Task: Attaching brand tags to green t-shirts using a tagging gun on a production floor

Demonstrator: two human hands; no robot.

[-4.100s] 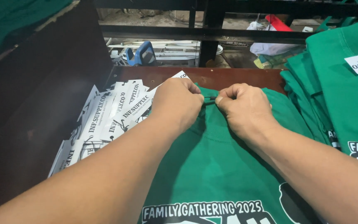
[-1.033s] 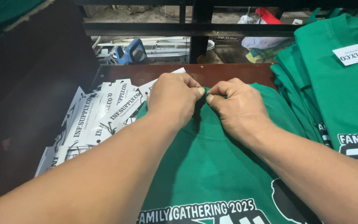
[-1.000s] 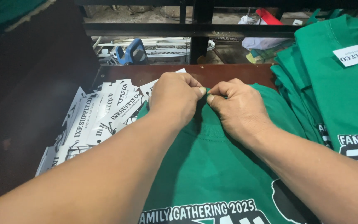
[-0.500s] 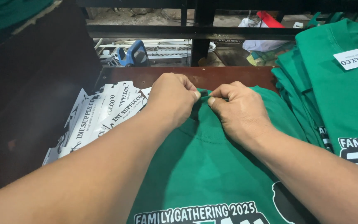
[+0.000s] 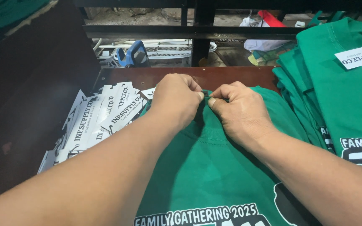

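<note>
At the left of the frame, a loose heap of white paper tags (image 5: 101, 121) with black print lies on the dark wooden table (image 5: 231, 75); they lie in no box or tray. Just right of them, the left hand (image 5: 174, 100) is closed, its fingers pinching the top edge of the green T-shirt (image 5: 214, 167), which lies flat in the middle and lower part of the frame. The right hand (image 5: 239, 113) pinches the same edge, touching the left one. At the right edge sits a stack of folded green shirts (image 5: 340, 96), one white tag (image 5: 359, 55) on top.
</note>
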